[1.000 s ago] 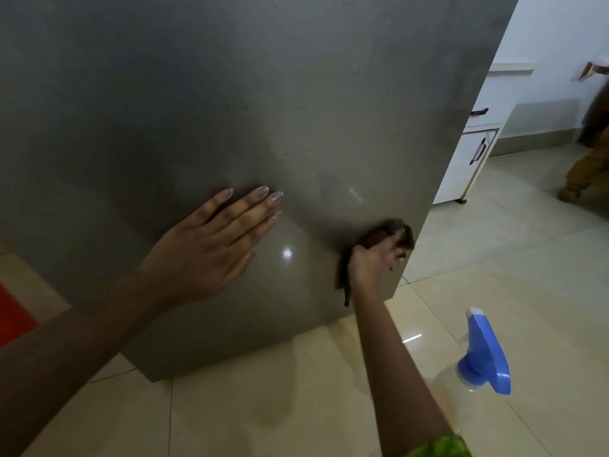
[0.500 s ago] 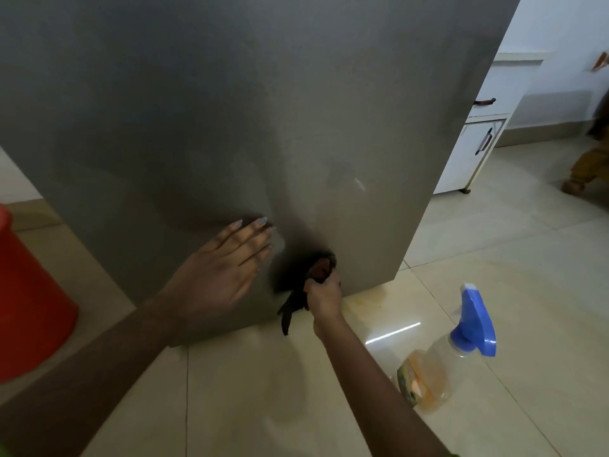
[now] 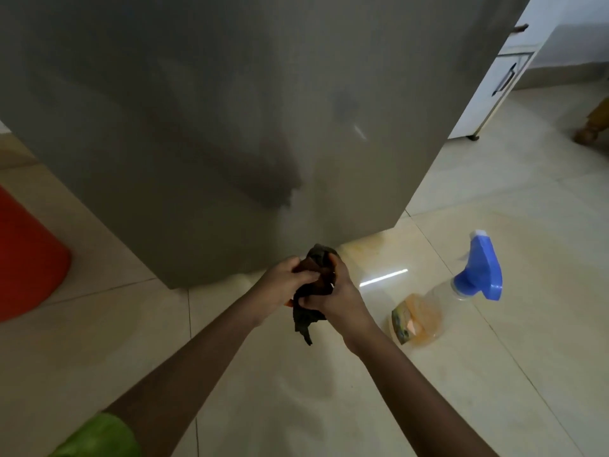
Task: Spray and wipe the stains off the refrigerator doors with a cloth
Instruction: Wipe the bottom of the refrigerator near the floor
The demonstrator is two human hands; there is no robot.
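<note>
Dark cloth (image 3: pixel 311 291) gripped by left hand (image 3: pixel 280 286) and right hand (image 3: pixel 342 293), fingers curled round it, held near base of refrigerator door (image 3: pixel 230 110), above floor. Spray bottle (image 3: pixel 438 301) laid on tiles at right, orange liquid seen inside, blue trigger head. Red bucket (image 3: pixel 26 258) at left, contents hidden.

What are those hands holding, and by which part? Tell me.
Both the left hand and the right hand grip one dark cloth by its bunched middle; a tail hangs below. The spray bottle is in neither hand.
</note>
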